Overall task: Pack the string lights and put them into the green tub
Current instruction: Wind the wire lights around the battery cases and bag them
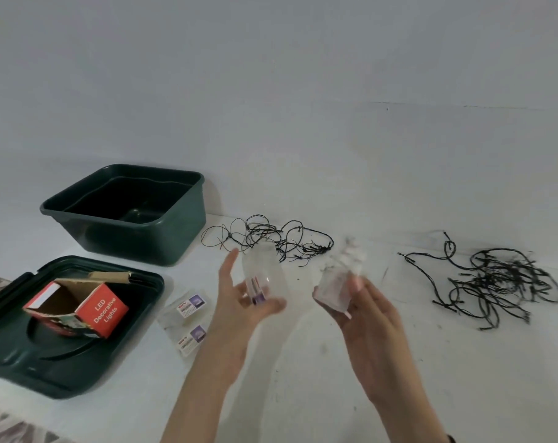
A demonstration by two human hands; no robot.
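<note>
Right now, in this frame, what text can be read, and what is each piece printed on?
"LED Decorative Lights": on the red box lying on the green lid.
Labels on the two clear packets on the table: too small to read.
Label on the packet held in the left hand: blurred, unreadable.

Glossy plastic green tub (162, 238), cardboard box (79, 311), matt white table (303, 378).

Soft, even, dimmish light, faint shadows, left hand (239, 303) and right hand (368, 314) motion-blurred, wide-angle edge bending.
</note>
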